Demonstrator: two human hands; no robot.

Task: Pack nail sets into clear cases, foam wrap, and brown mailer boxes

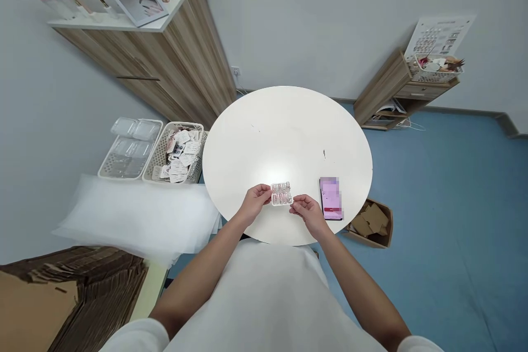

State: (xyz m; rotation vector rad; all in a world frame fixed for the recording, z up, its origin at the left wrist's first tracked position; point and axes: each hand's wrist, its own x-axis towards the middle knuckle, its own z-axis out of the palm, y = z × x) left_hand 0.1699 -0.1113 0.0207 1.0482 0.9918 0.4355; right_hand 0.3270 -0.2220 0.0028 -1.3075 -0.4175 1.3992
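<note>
Bare forearms run out from a white top to the near edge of the round white counter. At that edge the left hand pinches the left end of a small clear pack and the right hand pinches its lower right corner, so the pack sits between them. It seems to hold pinkish rows, too small to make out. A phone lies just beside the right hand, toward the right edge. Two white baskets stand off the left edge, and a cardboard box sits on the floor off the right.

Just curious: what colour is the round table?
The table is plain white, seen in the head view.
</note>
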